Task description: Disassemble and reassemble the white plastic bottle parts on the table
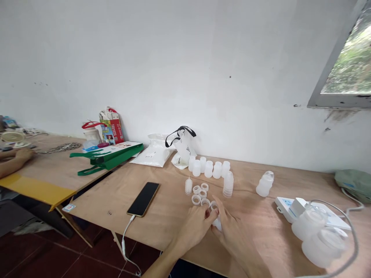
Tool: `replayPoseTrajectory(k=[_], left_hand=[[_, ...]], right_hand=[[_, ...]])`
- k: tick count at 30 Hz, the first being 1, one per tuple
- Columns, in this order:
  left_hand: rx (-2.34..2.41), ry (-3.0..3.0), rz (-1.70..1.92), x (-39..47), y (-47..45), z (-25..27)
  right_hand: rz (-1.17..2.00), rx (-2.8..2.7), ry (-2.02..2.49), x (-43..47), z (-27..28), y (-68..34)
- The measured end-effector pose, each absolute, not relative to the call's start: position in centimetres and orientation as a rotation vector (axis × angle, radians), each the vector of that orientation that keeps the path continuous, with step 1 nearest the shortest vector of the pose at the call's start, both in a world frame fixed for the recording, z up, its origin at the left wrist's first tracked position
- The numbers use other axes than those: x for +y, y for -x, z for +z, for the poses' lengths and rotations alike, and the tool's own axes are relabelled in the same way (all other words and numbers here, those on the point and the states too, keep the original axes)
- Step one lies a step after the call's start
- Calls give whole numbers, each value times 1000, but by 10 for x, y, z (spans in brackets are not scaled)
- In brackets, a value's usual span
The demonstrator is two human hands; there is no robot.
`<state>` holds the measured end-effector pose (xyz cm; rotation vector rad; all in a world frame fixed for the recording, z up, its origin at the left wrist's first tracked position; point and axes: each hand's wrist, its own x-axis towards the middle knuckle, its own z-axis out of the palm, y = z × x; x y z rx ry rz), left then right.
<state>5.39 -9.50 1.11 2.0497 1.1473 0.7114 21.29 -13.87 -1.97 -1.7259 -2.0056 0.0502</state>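
Note:
My left hand (194,224) is closed, its thumb and finger pinched at a small white translucent piece (217,224). From the other side my right hand (232,229) grips the same piece, index finger stretched forward. Fingers cover most of it, so its exact kind is hidden. Just beyond my fingertips lie several white screw rings (196,199). Behind them stand a stack of silicone teats (188,186) and a stack of clear caps (228,184). Several frosted baby bottles (208,169) are grouped farther back, and one capped bottle (264,183) stands apart to the right.
A phone (143,199) on a charging cable lies left. Two larger frosted containers (324,247) stand by a white power strip (285,208) at right. Behind are a white plastic package (153,150) and a green bag (116,156). Another person's hand (24,155) rests on the left table.

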Motion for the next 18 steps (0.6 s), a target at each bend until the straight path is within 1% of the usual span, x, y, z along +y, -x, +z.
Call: replayPoseTrajectory(k=[5,8,11,16,18], left_hand=[[903,-2072,612,-103,-40,25],[806,-2062,549,-103,-35,25],[878,-1992,615,-101,-39,15],[1143,-1959,711,-97,-47,3],[1256,-1989,702,-95,-42,7]], right_hand=[[396,-1955,1631,-145,-9,-223],[483,-1965,1559,-147,-5,-225],[354,-2010,1526,-144,-13,-222],[-157,-2073,1507,-135,-41,-215],[-274,-2050,1499,-134,-44,-216]])
